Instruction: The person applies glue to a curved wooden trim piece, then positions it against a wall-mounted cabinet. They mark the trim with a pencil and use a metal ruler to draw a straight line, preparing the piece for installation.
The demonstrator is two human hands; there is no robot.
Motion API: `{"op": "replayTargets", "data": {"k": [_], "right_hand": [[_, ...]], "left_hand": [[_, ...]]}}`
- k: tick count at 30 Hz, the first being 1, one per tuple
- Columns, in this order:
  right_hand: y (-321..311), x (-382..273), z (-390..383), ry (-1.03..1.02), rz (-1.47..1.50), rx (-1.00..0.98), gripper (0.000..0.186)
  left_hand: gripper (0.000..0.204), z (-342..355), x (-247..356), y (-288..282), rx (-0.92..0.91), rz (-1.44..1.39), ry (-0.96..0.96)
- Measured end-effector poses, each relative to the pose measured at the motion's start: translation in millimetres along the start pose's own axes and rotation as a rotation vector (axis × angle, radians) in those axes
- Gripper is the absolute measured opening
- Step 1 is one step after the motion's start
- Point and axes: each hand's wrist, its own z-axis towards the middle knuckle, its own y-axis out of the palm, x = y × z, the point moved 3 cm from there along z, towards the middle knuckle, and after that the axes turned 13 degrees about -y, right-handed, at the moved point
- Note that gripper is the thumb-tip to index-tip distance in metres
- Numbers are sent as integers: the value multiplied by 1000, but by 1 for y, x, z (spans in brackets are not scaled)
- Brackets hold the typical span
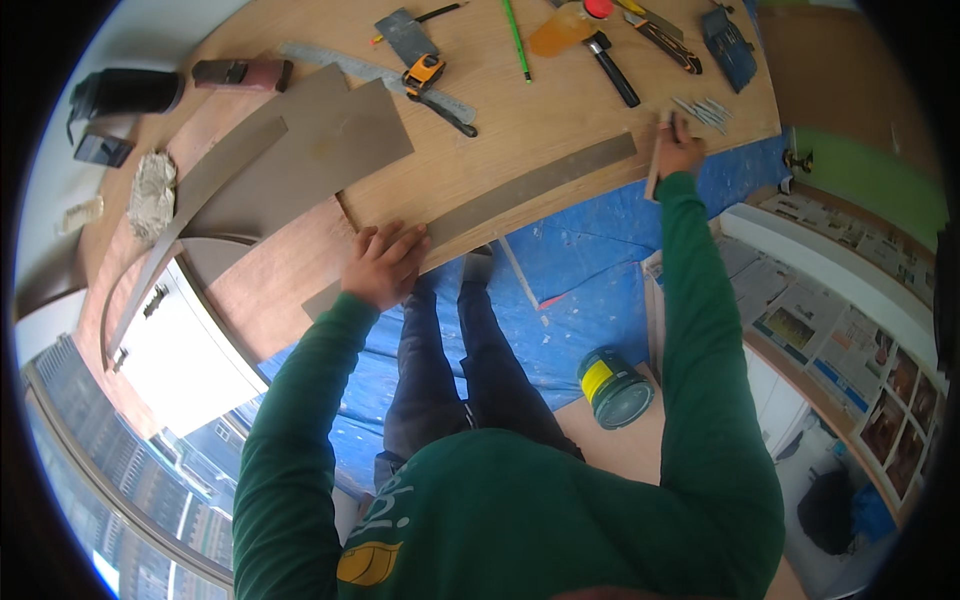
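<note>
A long, narrow grey-brown strip (540,186) lies along the near edge of the wooden worktop (490,120). My left hand (384,266) rests on the strip's left part, its fingers spread over the surface and the thumb partly hidden. Beyond the strip's right end, my right hand (680,148) is closed around a slim wooden piece (655,165) that points down past the table edge. Several small silvery pieces (703,113) lie just past that hand. Left of my left hand, larger grey-brown sheets (330,150) overlap on the worktop.
Toward the back are an orange tape measure (424,74), a green pencil (517,40), a black-handled hammer (612,72), a utility knife (668,42) and a red-capped bottle (570,28). A lidded bucket (614,388) stands below on the blue-sheeted floor (590,255).
</note>
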Motion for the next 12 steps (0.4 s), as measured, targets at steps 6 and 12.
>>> {"op": "replayTargets", "data": {"k": [6,12], "right_hand": [[-4,-17,53,-207,-99,-140,49],[25,8,39,-199,-239,58,64]], "left_hand": [[48,-4,-1,-5,7,8,-1],[48,-6,-3,-1,3,-4,-6]]}}
